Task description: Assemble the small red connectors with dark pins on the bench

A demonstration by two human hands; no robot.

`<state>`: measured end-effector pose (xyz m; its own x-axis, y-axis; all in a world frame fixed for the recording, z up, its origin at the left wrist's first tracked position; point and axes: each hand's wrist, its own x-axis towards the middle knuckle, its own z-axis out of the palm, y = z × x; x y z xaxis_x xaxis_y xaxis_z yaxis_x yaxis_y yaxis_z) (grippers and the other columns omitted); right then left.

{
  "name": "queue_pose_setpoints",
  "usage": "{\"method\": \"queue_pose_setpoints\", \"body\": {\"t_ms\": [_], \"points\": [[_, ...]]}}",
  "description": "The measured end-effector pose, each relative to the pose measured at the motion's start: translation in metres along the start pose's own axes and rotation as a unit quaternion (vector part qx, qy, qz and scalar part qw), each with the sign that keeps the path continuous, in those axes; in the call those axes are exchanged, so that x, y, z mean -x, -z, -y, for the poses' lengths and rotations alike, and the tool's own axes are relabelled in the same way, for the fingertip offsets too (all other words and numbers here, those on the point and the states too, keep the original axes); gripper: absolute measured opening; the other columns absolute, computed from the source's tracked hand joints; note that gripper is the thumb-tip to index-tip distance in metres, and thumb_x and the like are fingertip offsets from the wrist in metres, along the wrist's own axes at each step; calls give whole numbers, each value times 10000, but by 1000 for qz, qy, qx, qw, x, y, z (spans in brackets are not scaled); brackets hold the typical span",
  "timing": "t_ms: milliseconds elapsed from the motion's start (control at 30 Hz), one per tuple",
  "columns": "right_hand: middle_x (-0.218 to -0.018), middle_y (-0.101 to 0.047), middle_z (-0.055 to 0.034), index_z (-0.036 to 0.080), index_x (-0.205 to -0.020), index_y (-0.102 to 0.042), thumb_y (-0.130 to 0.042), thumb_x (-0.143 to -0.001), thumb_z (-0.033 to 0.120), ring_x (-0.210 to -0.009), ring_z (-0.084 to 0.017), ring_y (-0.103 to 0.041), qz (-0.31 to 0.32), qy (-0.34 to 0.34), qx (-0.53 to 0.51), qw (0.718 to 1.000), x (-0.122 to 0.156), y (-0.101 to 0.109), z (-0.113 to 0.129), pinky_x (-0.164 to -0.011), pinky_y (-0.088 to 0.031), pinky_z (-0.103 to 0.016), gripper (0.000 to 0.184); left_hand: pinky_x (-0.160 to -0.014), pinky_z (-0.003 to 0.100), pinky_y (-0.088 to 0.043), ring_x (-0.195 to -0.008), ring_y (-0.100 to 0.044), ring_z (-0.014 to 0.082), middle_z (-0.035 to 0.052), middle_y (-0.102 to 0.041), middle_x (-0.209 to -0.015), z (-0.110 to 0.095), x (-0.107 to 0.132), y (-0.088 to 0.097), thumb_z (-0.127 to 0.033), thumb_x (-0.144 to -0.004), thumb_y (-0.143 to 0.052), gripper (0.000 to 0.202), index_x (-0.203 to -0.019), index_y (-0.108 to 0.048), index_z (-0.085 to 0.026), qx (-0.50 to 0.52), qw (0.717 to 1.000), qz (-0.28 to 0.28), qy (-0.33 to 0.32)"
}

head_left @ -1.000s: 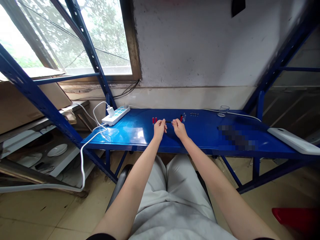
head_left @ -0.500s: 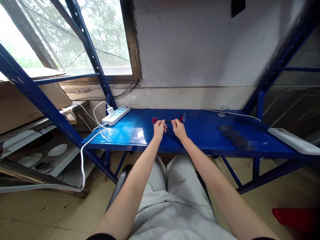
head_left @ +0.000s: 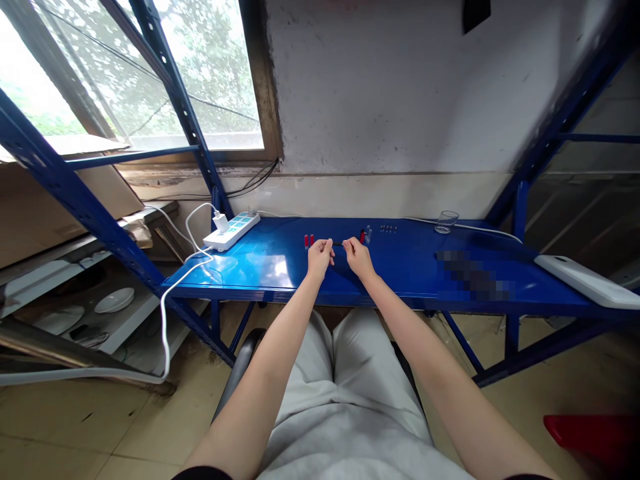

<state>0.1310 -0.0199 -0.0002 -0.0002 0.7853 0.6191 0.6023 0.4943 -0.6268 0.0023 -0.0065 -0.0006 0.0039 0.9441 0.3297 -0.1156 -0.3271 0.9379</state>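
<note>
My left hand [head_left: 319, 258] and my right hand [head_left: 358, 257] are both closed in a pinch above the middle of the blue table [head_left: 400, 270]. Between them runs a thin dark stick-like piece [head_left: 337, 244], one end in each hand; its exact kind is too small to make out. Two small red cylinders [head_left: 309, 241] stand just behind my left hand. Behind my right hand is another red piece [head_left: 363, 235], beside small clear pieces [head_left: 369, 233]. Several tiny metallic parts [head_left: 389, 229] are lined up farther right.
A white power strip [head_left: 233, 231] with a plugged-in charger and cables lies at the table's left. To the right are a clear glass [head_left: 447, 222], a blurred dark object [head_left: 470, 277] and a white flat device [head_left: 587, 281]. Blue metal posts [head_left: 183, 100] frame both sides.
My left hand's fingers have shifted very slightly around the dark piece. Otherwise both hands stay in place.
</note>
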Motion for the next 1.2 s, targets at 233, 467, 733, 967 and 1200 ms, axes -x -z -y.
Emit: {"method": "queue_pose_setpoints", "body": {"t_ms": [233, 467, 733, 967, 1200], "points": [[-615, -509, -3, 207, -744, -455, -288, -888, 475, -518, -122, -464, 4, 3, -1, 1000, 0, -2, 0, -518, -307, -226, 347, -367, 182, -299, -330, -384, 30, -45, -474, -494, 2, -1, 0, -510, -742, -537, 373, -660, -502, -148, 4, 999, -36, 4], [-653, -547, -17, 202, -762, -477, -284, -886, 494, -543, -125, -482, 8, -4, 3, 1000, 0, -1, 1, -531, -320, -227, 371, -368, 180, -299, -337, -382, 34, -39, -470, -492, 0, -1, 0, -506, -748, -531, 374, -631, -491, -152, 0, 998, -55, 13], [-672, -552, -23, 204, -762, -469, -288, -879, 514, -555, -127, -483, 10, -8, -5, 1000, 0, 0, 2, -534, -324, -232, 377, -383, 175, -315, -360, -391, 36, -29, -480, -511, 0, 0, 0, -516, -748, -526, 380, -637, -490, -154, -9, 998, -61, 8], [-634, -500, -3, 209, -805, -473, -324, -874, 482, -525, -122, -441, 2, -16, -29, 999, 1, 2, 1, -508, -320, -237, 319, -365, 174, -300, -356, -370, 33, -36, -460, -517, 4, -4, 4, -526, -774, -479, 392, -622, -444, -167, 11, 993, -114, 13], [-829, -595, -42, 215, -943, -513, -391, -847, 452, -585, -133, -519, 25, -22, -62, 998, 0, -3, -6, -547, -389, -253, 284, -352, 175, -291, -341, -370, 34, -38, -455, -528, 5, -5, 4, -518, -777, -479, 379, -638, -446, -168, 5, 993, -120, -7]]}}
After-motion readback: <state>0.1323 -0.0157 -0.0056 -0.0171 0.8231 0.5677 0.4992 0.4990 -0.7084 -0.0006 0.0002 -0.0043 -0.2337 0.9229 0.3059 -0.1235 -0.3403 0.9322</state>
